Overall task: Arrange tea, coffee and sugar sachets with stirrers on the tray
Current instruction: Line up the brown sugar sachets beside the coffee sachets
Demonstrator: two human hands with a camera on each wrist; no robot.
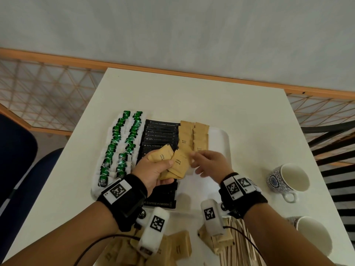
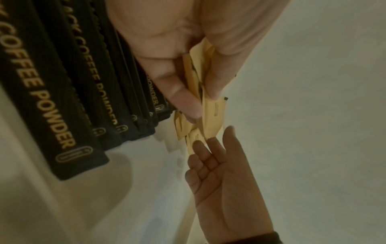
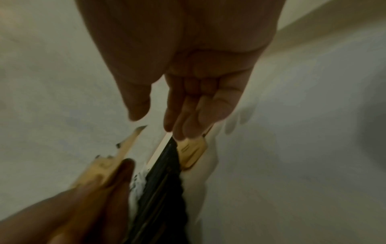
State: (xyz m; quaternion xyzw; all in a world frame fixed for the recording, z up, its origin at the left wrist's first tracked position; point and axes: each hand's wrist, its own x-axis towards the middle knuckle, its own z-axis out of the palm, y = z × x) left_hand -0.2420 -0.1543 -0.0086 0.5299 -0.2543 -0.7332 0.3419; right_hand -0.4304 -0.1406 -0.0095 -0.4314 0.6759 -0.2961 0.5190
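My left hand [image 1: 165,166] grips a fanned bunch of brown sugar sachets [image 1: 177,162] above the white tray [image 1: 221,143]. In the left wrist view its thumb and fingers [image 2: 181,92] pinch the sachets [image 2: 213,118]. My right hand [image 1: 203,162] is beside them with straight fingers, fingertips at the bunch's edge [image 2: 208,142], holding nothing. On the tray lie two columns of green tea bags [image 1: 119,143], a column of black coffee sachets [image 1: 159,135] and two columns of brown sugar sachets [image 1: 194,137]. The right wrist view is blurred.
Loose sugar sachets [image 1: 178,246] and wooden stirrers [image 1: 238,244] lie at the table's near edge under my wrists. Two patterned cups [image 1: 288,179] [image 1: 311,233] stand at the right. A blue chair [image 1: 17,150] is at the left.
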